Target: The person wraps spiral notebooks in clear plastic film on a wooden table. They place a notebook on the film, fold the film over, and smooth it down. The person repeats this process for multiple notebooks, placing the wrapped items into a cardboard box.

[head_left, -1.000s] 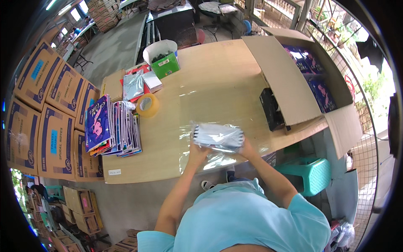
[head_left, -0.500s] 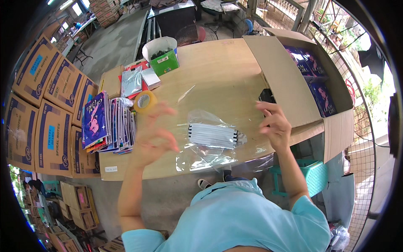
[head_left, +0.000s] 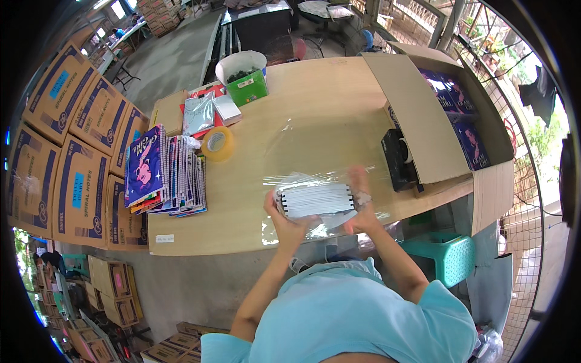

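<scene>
On the near middle of the table lies a white stack of spiral notebooks, page edges up, with black bindings at both ends. Clear plastic film lies under and around it. My left hand is closed around the left end of the stack, its thumb along the near side. At the opposite end my right hand is against the film and stack; its fingers point away from me and are smeared by motion, so their grip is unclear.
Colourful spiral notebooks stand piled at the left, near a yellow tape roll and a green box. An open carton occupies the right side, with a black object beside it. A teal stool stands below.
Both hands have come down and inward from above the table to the ends of the notebook stack. The film's near part is drawn in closer around the stack.
</scene>
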Action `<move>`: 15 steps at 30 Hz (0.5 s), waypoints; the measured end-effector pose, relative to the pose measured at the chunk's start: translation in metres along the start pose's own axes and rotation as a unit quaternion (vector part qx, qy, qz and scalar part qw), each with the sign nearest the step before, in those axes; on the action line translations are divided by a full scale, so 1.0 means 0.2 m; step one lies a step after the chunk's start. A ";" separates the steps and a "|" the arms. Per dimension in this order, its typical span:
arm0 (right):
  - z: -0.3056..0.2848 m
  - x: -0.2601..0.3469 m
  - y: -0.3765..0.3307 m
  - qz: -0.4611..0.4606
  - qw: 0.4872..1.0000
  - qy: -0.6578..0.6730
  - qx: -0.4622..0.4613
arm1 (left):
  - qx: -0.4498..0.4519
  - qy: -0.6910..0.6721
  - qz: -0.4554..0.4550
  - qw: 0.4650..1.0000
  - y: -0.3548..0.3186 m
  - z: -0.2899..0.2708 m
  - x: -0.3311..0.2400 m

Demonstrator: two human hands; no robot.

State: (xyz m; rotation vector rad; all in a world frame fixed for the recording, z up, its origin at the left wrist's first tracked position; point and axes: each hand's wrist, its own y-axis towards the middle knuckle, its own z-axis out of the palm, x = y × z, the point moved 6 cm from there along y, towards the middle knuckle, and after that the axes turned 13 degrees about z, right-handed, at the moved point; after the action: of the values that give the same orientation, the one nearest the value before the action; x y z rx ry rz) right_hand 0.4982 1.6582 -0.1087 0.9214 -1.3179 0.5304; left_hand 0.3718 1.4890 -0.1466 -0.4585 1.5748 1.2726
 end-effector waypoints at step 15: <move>0.05 0.75 0.35 -0.114 0.827 -0.549 0.040 | 0.295 0.377 0.201 0.854 0.02 0.07 -0.41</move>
State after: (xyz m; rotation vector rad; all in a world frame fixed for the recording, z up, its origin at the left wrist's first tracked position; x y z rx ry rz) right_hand 0.4694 1.6637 0.0547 1.5297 -2.1650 -0.2247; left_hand 0.4095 1.4787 -0.0731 -0.2335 2.7313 0.8347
